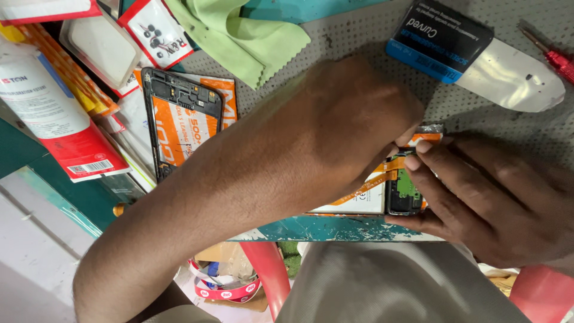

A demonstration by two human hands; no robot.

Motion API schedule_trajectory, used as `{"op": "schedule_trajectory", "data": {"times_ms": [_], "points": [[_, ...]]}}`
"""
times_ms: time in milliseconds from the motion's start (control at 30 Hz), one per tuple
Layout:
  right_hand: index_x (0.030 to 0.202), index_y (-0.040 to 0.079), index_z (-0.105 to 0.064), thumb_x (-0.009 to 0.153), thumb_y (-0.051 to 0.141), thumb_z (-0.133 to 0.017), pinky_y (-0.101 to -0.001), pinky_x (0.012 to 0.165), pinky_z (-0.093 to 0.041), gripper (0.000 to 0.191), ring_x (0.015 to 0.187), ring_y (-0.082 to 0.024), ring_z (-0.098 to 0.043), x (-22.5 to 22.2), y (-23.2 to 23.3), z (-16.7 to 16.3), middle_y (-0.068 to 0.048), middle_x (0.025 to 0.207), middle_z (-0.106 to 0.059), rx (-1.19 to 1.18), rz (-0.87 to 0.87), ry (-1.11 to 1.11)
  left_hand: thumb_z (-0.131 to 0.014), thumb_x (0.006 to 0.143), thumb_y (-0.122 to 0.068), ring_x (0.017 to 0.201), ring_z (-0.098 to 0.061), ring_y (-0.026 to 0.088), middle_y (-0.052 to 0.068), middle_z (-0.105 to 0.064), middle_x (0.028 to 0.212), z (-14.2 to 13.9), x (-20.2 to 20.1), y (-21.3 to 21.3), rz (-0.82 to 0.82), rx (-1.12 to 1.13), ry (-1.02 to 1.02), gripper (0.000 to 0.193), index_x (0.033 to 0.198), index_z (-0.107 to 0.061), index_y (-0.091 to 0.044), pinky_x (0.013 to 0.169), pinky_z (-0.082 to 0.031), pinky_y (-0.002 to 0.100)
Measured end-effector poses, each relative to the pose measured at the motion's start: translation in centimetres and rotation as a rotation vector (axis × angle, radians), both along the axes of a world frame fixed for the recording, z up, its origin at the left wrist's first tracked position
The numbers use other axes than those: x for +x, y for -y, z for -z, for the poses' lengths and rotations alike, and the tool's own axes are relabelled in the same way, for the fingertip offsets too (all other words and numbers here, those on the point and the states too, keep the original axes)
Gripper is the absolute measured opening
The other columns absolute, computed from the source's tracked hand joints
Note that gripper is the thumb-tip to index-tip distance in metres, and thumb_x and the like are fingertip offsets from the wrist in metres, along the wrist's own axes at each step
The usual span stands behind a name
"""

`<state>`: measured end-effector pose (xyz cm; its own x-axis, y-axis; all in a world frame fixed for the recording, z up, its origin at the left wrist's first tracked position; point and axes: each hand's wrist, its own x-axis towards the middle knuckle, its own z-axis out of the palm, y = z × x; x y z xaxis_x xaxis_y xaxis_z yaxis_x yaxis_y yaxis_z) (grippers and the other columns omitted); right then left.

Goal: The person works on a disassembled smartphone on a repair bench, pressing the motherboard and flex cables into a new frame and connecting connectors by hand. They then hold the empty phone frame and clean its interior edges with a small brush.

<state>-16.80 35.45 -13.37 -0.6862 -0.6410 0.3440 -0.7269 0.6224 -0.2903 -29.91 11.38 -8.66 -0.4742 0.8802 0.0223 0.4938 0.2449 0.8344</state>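
Two hands meet over an opened phone (402,190) at about four o'clock in the view, near the worn front edge of the grey perforated mat (359,42). The left hand (353,113) reaches across from the seven o'clock corner, its forearm covering most of the phone; its fingers curl down onto the phone's upper part, but whether they pinch anything is hidden behind the knuckles. The right hand (496,197) comes in from three o'clock and clamps the phone's end, thumb under the near edge and fingertips (423,146) on the far edge, seemingly to steady it while the other hand works. Between them the green circuit board (408,182) and an orange ribbon cable (366,188) lie exposed, so the phone rests back-side up.

At ten o'clock a bare black phone frame (179,119) lies on an orange packet, set aside well apart from the hands. A green cloth (239,36) sits at twelve o'clock, a flat screen-protector pack (472,54) at one o'clock, and a red-handled screwdriver (553,57) just beside it at two o'clock.
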Motion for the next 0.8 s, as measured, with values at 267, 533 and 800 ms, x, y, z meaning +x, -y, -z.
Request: {"op": "schedule_trajectory", "data": {"times_ms": [267,533,800], "points": [[0.112,-0.01,-0.076,0.09,0.043,-0.075,-0.0391,0.084,-0.061,0.058,0.102,-0.036,-0.072,-0.7,-0.3,0.3,-0.023,0.117,-0.072,-0.033,-0.07,-0.001,-0.075,0.093,-0.005,0.098,-0.059,0.036,0.015,-0.058,0.1,0.2,-0.3,-0.9,-0.01,-0.002,0.006,0.019,0.102,-0.059,0.0,0.084,-0.051,0.049],[0.11,-0.008,-0.075,0.091,0.043,-0.078,-0.0371,0.08,-0.059,0.055,0.102,-0.034,-0.072,-0.9,-0.5,-0.1,-0.02,0.116,-0.072,-0.049,-0.048,0.017,-0.071,0.09,0.001,0.097,-0.062,0.041,0.019,-0.059,0.099,-0.4,-0.5,-1.5,-0.009,-0.013,0.01,0.015,0.097,-0.058,0.002,0.082,-0.052,0.051],[0.112,-0.007,-0.077,0.091,0.046,-0.072,-0.0389,0.084,-0.059,0.057,0.1,-0.034,-0.071,-0.6,-0.8,0.3,-0.021,0.116,-0.072,-0.025,-0.064,-0.034,-0.072,0.076,-0.001,0.078,-0.067,0.04,0.018,-0.063,0.078,-1.5,-0.5,-2.7,0.086,-0.13,-0.037,0.011,0.077,-0.061,0.001,0.068,-0.055,0.049]]}}
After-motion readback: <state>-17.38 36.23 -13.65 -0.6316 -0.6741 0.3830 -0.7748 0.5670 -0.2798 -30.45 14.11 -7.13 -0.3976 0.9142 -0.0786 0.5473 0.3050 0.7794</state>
